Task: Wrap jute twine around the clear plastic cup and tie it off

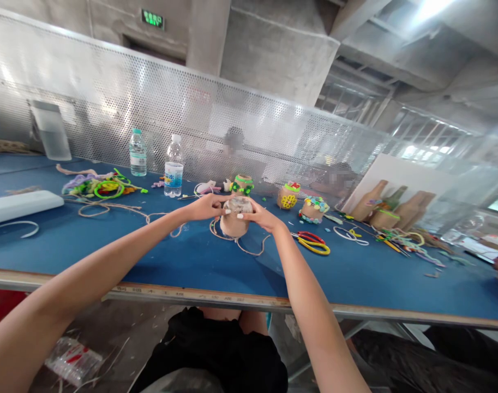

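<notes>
Black clothing (220, 349) lies nearest, at six o'clock, below the table's edge. Bare forearms (310, 289) reach in from eight and five o'clock over a blue table (216, 267). They meet at a twine-wrapped jar (234, 225); take that as the clock's centre. Left hand (208, 207) is on its nine o'clock side and right hand (265, 215) on its three, fingers of both grasping it near the top, thumbs on the near face. Whether its base touches the table is unclear.

Loose twine (255, 254) curls by its foot and bows out at five. The step in hand looks like smoothing or adjusting the wrap; the next move seems to call for one hand steadying the jar while the other is free for the loose twine. Scissors (312, 242) lie near, between three and four.

Farther off, a green-trimmed jar (243, 188) stands at twelve, a yellow-flowered jar (288, 200) past two, and a studded jar (314, 209) near three. Pipe cleaners (109, 187) heap between nine and ten; two water bottles (174, 174) stand at ten. Behind runs a perforated screen (150, 93), and above it an exit sign (153, 19) glows at eleven.
</notes>
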A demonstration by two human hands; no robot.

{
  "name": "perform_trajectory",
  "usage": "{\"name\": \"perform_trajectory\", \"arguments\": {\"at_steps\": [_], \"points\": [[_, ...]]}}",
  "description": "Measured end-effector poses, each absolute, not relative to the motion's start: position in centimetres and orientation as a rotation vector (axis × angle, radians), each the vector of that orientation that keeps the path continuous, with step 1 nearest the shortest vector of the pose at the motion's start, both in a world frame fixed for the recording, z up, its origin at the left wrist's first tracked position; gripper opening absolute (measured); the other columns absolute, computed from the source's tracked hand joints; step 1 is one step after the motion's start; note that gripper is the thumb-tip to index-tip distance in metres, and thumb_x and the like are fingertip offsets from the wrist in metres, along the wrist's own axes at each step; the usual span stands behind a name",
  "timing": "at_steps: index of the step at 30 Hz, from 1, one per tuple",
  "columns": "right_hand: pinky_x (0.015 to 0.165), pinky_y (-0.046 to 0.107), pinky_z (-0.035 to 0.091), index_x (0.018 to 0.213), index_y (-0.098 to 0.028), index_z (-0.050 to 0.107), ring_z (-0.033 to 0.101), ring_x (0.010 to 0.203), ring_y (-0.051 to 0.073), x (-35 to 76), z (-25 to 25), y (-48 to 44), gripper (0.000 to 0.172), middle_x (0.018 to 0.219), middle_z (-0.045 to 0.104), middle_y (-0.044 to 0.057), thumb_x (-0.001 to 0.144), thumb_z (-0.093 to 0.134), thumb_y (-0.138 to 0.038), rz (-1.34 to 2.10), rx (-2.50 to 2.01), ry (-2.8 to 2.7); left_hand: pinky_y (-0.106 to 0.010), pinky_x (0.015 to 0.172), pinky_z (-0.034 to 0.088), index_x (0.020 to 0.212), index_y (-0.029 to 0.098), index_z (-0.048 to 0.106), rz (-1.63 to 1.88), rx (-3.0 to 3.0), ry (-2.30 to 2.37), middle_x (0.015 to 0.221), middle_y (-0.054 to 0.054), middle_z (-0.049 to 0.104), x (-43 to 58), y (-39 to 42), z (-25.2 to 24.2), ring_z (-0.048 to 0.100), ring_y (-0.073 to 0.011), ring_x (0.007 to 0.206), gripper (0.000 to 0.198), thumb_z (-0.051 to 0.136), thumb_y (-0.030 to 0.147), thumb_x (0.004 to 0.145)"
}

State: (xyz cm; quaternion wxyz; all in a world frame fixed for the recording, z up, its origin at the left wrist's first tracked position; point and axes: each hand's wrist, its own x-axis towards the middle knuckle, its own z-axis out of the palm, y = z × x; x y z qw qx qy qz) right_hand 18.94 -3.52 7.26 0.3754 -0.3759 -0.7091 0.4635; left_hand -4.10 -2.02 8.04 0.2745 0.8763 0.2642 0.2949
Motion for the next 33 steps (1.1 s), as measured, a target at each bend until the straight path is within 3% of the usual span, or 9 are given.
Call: {"name": "perform_trajectory", "arguments": {"at_steps": [7,15,33], "points": [[0.117,0.049,0.033,0.124,-0.029,0.051,0.048,0.133,0.027,18.93,7.21,-3.6,0.073,0.137,0.057,0.005,0.06,0.085,-0.037,1.186,-0.952,-1.803,-0.019,0.05,0.032,0.147,0.011,0.032,0.795,2.443,0.708,0.052,0.006,0.046,-4.32,-1.52,7.83,0.043,-0.0096,0.049,0.063,0.052,0.025,0.089],[0.117,0.05,0.031,0.125,-0.029,0.05,0.046,0.135,0.028,18.95,7.19,-3.55,0.073,0.139,0.055,0.005,0.061,0.084,-0.036,1.187,-0.967,-1.801,-0.02,0.057,0.04,0.147,0.012,0.033,0.751,2.489,0.736,0.065,-0.001,0.059,-4.42,-1.73,8.19,0.052,-0.0119,0.059,0.06,0.048,0.021,0.09],[0.118,0.05,0.03,0.125,-0.03,0.05,0.046,0.135,0.028,19.01,7.09,-3.28,0.074,0.138,0.056,0.004,0.06,0.085,-0.036,1.179,-0.957,-1.816,-0.019,0.055,0.036,0.146,0.011,0.036,0.75,2.516,0.754,0.064,0.0,0.055,-4.49,-1.84,8.23,0.047,-0.0111,0.057,0.056,0.043,0.02,0.091]]}}
